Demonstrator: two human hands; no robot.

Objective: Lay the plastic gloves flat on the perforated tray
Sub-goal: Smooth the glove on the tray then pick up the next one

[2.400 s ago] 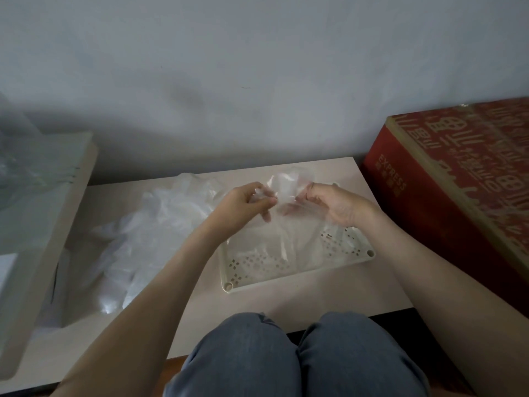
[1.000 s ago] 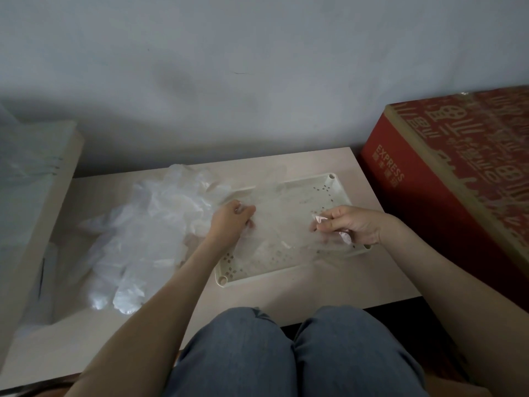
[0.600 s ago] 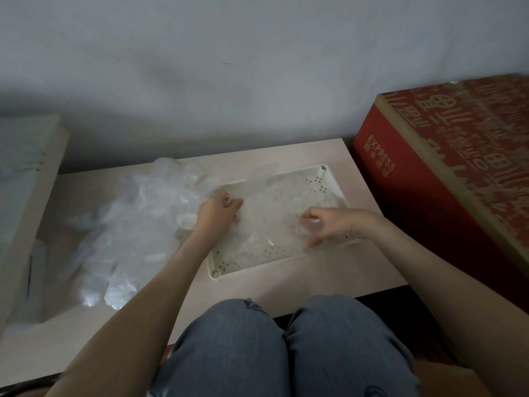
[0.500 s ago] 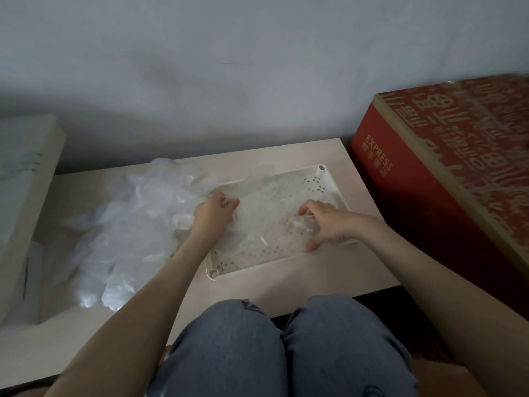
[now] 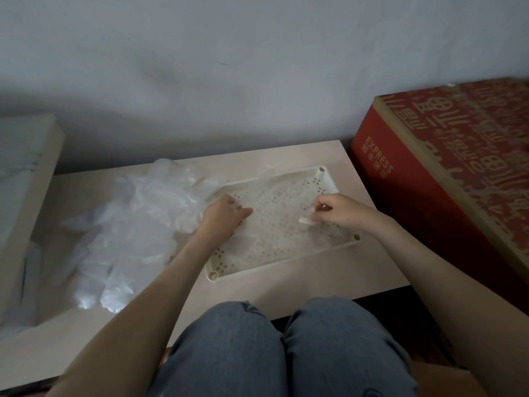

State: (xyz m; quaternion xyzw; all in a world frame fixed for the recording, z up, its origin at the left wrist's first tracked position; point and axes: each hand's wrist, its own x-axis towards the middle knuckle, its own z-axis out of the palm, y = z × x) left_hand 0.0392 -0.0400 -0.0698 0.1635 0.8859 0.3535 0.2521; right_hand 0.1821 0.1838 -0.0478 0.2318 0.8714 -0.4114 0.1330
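Observation:
A cream perforated tray (image 5: 286,263) lies on the low table, right of centre. One clear plastic glove (image 5: 274,222) is spread over its holes. My left hand (image 5: 226,220) rests at the tray's left side and holds the glove's left edge. My right hand (image 5: 336,212) is over the tray's right part, its fingers curled, pinching the glove's right edge where a small white fold shows. A loose pile of clear plastic gloves (image 5: 134,224) lies on the table left of the tray, touching my left hand.
A red printed carton (image 5: 446,179) stands close against the table's right side. A pale box edge (image 5: 31,202) with plastic film borders the left. A grey wall is behind. My knees in blue jeans (image 5: 280,348) sit below the table's front edge.
Both hands came down from above the tray with the glove and moved apart, spreading it over the tray. The right hand has shifted slightly toward the tray's right rim.

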